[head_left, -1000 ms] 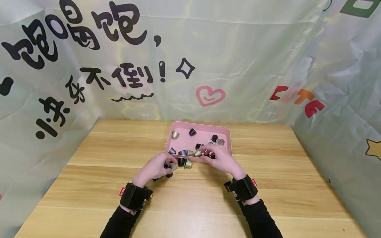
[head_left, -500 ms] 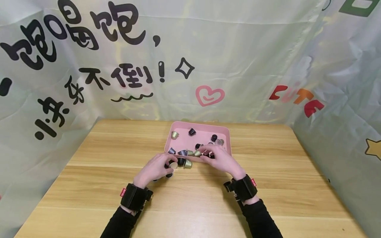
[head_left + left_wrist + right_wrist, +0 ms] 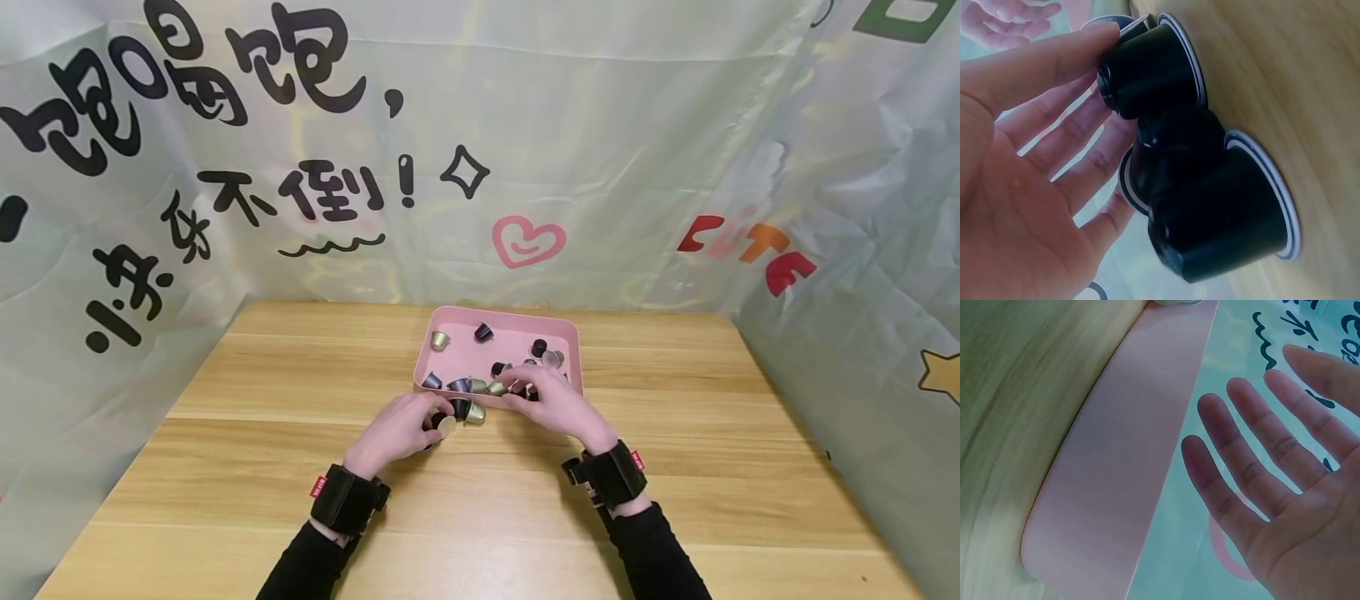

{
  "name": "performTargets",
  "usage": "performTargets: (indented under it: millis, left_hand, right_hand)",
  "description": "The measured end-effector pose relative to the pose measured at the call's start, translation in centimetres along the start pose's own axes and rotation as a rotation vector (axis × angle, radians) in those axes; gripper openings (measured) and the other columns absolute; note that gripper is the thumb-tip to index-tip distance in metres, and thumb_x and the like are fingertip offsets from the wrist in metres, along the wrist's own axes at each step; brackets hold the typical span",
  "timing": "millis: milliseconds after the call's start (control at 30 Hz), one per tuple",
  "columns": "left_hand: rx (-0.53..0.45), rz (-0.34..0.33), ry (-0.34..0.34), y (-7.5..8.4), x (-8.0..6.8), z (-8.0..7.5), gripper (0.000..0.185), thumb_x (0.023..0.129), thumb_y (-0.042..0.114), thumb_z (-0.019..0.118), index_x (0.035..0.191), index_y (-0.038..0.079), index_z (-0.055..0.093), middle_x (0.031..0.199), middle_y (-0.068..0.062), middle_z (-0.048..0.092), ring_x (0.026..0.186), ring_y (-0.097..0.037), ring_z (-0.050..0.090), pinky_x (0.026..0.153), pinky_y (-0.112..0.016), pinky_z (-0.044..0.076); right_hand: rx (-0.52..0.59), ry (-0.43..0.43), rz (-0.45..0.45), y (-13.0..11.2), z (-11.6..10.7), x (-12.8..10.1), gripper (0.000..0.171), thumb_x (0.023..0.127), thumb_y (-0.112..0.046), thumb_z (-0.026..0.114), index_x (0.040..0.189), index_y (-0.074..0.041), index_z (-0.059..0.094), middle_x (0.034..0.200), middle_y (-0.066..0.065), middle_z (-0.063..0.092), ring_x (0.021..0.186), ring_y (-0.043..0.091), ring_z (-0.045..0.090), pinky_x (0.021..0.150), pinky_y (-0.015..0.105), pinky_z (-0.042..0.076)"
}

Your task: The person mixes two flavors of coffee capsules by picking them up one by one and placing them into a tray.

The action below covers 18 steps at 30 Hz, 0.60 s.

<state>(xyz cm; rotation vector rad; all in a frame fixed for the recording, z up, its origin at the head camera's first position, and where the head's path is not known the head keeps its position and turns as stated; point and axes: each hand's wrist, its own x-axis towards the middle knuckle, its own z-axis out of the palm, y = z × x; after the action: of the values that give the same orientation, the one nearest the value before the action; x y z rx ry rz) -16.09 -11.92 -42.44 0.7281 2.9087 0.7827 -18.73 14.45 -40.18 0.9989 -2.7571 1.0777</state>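
Black capsule (image 3: 1225, 212) | axis: rim toward table (image 3: 1329, 131), base toward left hand (image 3: 399, 425)

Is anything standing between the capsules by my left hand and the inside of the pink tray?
Yes. The near wall of the pink tray stands between them. In the head view, a black capsule and a gold capsule crowd that wall, just right of the capsules by your left hand.

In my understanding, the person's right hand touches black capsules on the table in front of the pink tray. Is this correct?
Not the right hand: the head view shows the left hand touching black capsules on the table in front of the pink tray.
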Motion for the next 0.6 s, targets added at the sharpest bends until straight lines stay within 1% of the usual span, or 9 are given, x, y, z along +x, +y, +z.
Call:
performTargets:
  millis: [133, 300, 400, 533, 600]
  left_hand:
    - [0.022, 0.006, 0.006, 0.03, 0.01, 0.14, 0.027, 0.082, 0.007, 0.08, 0.108, 0.01, 0.072, 0.091, 0.0, 0.071, 0.071, -0.009, 0.058, 0.068, -0.027, 0.046]
    - [0.033, 0.008, -0.001, 0.13, 0.05, 0.31, 0.023, 0.082, 0.008, 0.08, 0.104, 0.013, 0.073, 0.092, 0.002, 0.069, 0.071, -0.008, 0.052, 0.068, -0.027, 0.042]
    - [0.021, 0.013, -0.015, 0.27, 0.08, 0.4, 0.019, 0.083, 0.009, 0.079, 0.099, 0.015, 0.073, 0.101, -0.001, 0.071, 0.073, -0.01, 0.051, 0.069, -0.028, 0.04]
    - [0.003, 0.019, -0.029, 0.34, 0.11, 0.51, 0.015, 0.085, 0.01, 0.078, 0.096, 0.016, 0.072, 0.114, -0.004, 0.072, 0.074, -0.01, 0.052, 0.069, -0.028, 0.041]
    - [0.0, 0.021, -0.03, 0.27, 0.14, 0.53, 0.014, 0.085, 0.011, 0.078, 0.096, 0.017, 0.072, 0.111, -0.002, 0.072, 0.073, -0.01, 0.052, 0.069, -0.028, 0.041]
  right_hand:
    - [-0.015, -0.006, -0.008, 0.09, 0.09, 0.02, 0.027, 0.094, -0.01, 0.066, 0.12, -0.003, 0.07, 0.117, 0.015, 0.074, 0.103, 0.028, 0.068, 0.095, 0.051, 0.054]
    - [-0.021, -0.008, -0.012, -0.05, 0.09, 0.01, 0.026, 0.095, -0.012, 0.067, 0.12, -0.005, 0.07, 0.114, 0.013, 0.074, 0.107, 0.028, 0.069, 0.096, 0.05, 0.054]
    - [-0.032, -0.011, -0.017, -0.06, 0.09, -0.03, 0.028, 0.095, -0.012, 0.067, 0.121, -0.003, 0.069, 0.114, 0.014, 0.074, 0.108, 0.028, 0.069, 0.096, 0.049, 0.055]
    - [-0.031, -0.018, -0.01, -0.14, 0.06, -0.02, 0.028, 0.095, -0.012, 0.067, 0.122, -0.003, 0.069, 0.113, 0.013, 0.074, 0.105, 0.027, 0.069, 0.094, 0.048, 0.055]
    - [-0.032, -0.019, -0.014, -0.13, 0.08, 0.02, 0.027, 0.095, -0.013, 0.068, 0.121, -0.003, 0.07, 0.112, 0.013, 0.075, 0.104, 0.026, 0.069, 0.093, 0.048, 0.055]
